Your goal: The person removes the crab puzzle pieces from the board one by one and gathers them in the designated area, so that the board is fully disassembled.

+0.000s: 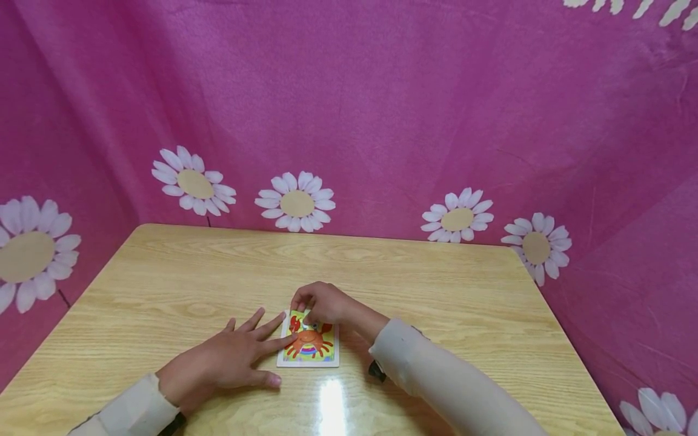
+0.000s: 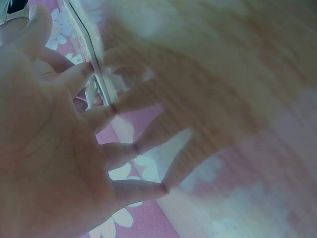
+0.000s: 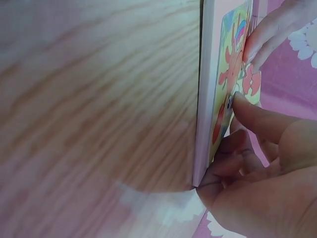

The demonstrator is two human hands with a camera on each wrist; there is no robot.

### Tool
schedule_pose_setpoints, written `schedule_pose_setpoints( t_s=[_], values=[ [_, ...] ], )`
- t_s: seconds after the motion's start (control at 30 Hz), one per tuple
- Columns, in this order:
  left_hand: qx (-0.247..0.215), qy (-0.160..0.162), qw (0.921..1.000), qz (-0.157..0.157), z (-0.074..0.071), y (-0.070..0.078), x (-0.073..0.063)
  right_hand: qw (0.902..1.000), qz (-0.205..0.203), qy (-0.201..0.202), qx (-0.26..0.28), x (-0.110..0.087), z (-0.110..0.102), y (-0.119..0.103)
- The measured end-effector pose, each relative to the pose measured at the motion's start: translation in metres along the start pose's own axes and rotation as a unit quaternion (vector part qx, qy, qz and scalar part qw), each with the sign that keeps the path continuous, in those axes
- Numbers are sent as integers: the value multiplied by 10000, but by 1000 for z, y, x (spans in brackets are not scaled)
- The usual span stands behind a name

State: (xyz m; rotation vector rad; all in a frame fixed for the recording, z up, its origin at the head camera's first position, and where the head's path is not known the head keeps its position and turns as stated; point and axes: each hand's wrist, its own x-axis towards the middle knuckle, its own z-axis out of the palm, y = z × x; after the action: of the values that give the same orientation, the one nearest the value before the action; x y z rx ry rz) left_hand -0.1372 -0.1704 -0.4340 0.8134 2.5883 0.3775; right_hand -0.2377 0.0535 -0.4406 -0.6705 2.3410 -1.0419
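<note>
Pale sleeve [image 1: 452, 375], left fingers [image 1: 268, 328] spread, right fingers [image 1: 298, 295] pinching crab piece [image 3: 253, 84], tilt visible only from right wrist

Rectangular white-bordered crab-picture puzzle [image 1: 309, 351] | flat on tabletop [image 1: 382, 272], face-up | yellow red-clawed piece [image 3: 252, 85] tilted up at far-left corner

Puzzle [image 1: 308, 364]: top partly covered by the right hand [image 1: 322, 303], one side by a fingertip of the left hand [image 1: 231, 357]; cut by the upper edge in the right-wrist view. Piece [image 3: 252, 84]: lower part hidden behind the thumb; seating cannot be told. Right hand: cut by that view's right edge. Sleeves [image 1: 447, 381]: both run out of the head view's bottom. Black object [image 1: 376, 370]: mostly under the right sleeve, type unclear. Table [image 1: 436, 290]: near edge out of frame; grain blurred in the left-wrist view.
</note>
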Motion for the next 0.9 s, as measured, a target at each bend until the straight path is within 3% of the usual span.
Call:
schedule_pose_setpoints(
  t_s=[0.3,0.7,0.9],
  values=[
    [14,-15,10000,-19,0,0,1,9991,67,-403,-72,8,-9,2],
    [21,14,10000,41,-1,1,-1,9997,-79,-219,-105,6,-6,2],
    [-1,-26,10000,12,-1,2,-1,9995,-65,-229,207,5,-7,6]
  ],
)
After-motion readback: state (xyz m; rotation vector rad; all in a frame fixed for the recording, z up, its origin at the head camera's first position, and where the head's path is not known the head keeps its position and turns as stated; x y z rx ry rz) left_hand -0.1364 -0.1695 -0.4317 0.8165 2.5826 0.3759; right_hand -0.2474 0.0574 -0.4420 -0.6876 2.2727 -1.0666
